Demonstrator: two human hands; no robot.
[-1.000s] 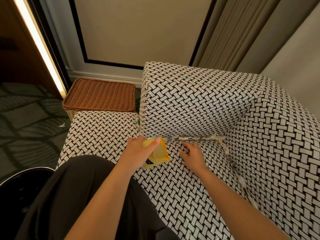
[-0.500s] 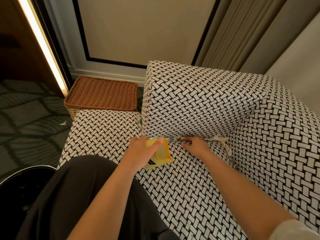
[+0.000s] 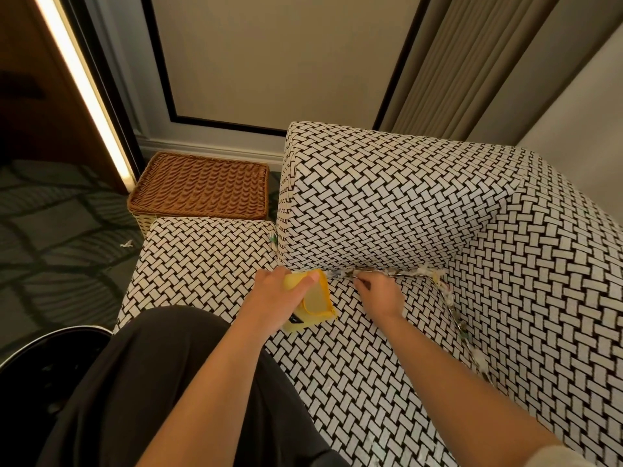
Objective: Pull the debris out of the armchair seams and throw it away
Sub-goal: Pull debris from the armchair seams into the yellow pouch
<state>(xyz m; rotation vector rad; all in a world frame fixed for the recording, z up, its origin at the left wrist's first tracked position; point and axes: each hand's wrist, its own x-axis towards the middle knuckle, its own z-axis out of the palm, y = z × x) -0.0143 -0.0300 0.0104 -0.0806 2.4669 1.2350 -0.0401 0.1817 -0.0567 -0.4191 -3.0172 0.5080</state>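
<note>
The armchair (image 3: 387,203) has a black-and-white woven pattern. Pale paper debris (image 3: 418,273) lines the seam under its armrest and runs down the back seam (image 3: 455,315). My left hand (image 3: 276,298) grips a yellow dustpan-like scoop (image 3: 315,306) resting on the seat by the seam's left end. My right hand (image 3: 379,291) lies on the seat with its curled fingertips at the seam, on the debris; whether they pinch a piece is hidden.
A wicker basket (image 3: 202,187) stands on the floor left of the armrest. A scrap of paper (image 3: 127,244) lies on the patterned carpet. A black bin rim (image 3: 50,345) shows at lower left. My dark-trousered leg (image 3: 151,382) rests on the seat.
My right hand has slid from the flat seat up to the seam and back a little, fingers curling at the debris. The left hand and scoop stay in place.
</note>
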